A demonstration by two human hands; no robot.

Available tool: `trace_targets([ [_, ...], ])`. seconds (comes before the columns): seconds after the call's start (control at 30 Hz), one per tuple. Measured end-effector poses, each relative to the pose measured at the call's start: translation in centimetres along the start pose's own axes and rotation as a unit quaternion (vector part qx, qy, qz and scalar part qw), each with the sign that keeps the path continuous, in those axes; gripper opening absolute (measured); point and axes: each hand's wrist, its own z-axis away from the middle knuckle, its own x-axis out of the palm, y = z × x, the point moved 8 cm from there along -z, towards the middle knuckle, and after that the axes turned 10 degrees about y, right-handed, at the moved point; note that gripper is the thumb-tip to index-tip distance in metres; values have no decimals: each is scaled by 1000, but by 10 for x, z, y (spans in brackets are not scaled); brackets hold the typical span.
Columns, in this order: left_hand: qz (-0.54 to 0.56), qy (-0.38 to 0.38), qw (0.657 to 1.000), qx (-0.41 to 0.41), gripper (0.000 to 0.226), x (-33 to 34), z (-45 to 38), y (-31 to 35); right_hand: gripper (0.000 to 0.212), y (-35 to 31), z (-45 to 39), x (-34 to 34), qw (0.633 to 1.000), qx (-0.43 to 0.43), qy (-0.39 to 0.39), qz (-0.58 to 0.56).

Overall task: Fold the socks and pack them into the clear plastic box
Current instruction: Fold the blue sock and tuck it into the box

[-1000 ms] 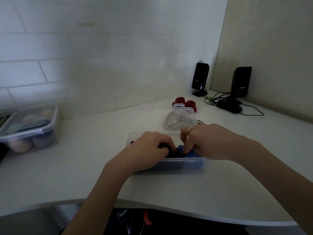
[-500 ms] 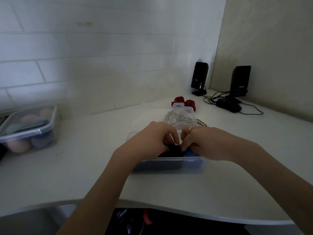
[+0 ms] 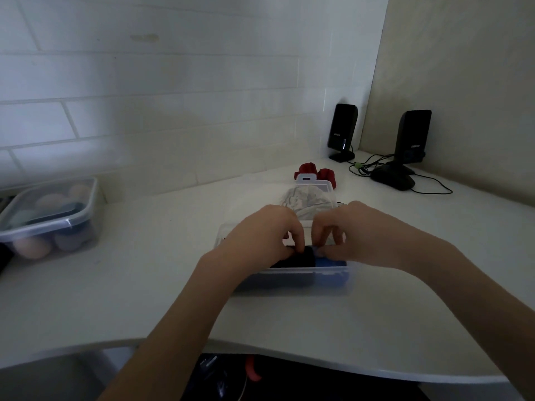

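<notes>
Both hands (image 3: 265, 237) (image 3: 351, 235) over clear box (image 3: 292, 280), fingers (image 3: 298, 241) curled, pinching black sock (image 3: 301, 257) beside blue one (image 3: 333, 263). Lidded tub (image 3: 50, 218) left, speakers (image 3: 341, 131) behind, smooth white surface (image 3: 144, 270).

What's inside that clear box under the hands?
In the clear plastic box a black sock bundle and a blue one show, side by side. The left hand and right hand cover the rest, so anything else there is hidden.

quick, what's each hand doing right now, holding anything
Left hand: fingers curled, pinching the black sock in the clear box.
Right hand: fingers curled, pinching the blue sock.
</notes>
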Motion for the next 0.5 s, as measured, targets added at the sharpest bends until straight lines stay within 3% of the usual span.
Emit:
trace_targets([
  [0.13, 31, -27, 999, -2, 18, 4, 3, -2, 24, -3, 5, 0, 994, 16, -108, 32],
  [0.33, 33, -73, 997, -15, 16, 7, 6, -2, 19, -14, -6, 13, 986, 14, -91, 137],
  [0.5, 27, -71, 997, -26, 19, 9, 6, -2, 23, -15, -8, 22, 975, 28, -145, 166],
])
